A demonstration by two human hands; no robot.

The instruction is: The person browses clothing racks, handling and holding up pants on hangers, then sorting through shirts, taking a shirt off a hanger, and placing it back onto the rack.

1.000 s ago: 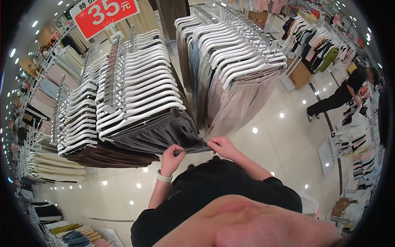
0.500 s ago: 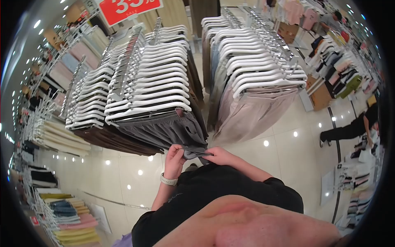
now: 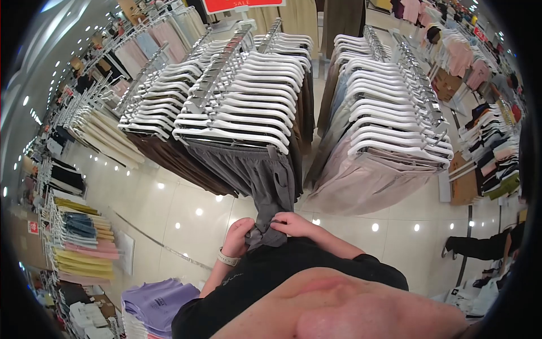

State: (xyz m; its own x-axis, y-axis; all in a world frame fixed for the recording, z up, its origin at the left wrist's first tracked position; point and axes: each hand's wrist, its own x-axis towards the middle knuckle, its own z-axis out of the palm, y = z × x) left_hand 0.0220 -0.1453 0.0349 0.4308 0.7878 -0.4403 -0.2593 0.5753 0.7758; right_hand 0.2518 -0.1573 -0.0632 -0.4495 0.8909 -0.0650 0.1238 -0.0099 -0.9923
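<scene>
Trousers [image 3: 264, 183] hang from a hanger [image 3: 232, 135], their lower cloth [image 3: 267, 237] already gathered, not yet released, my left hand [image 3: 239, 233] and right hand [image 3: 291, 225] each seemingly pinching it.

gray trousers [image 3: 264, 179] in fingers [image 3: 282, 221], beneath white hangers [image 3: 262, 93]

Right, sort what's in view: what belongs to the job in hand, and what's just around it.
In the job:
- grey trousers, hanging
- left hand, gripping their fabric
- right hand, also gripping it

Just around it:
- pale pink trousers
- brown garments
- purple top
- red sale sign
</scene>
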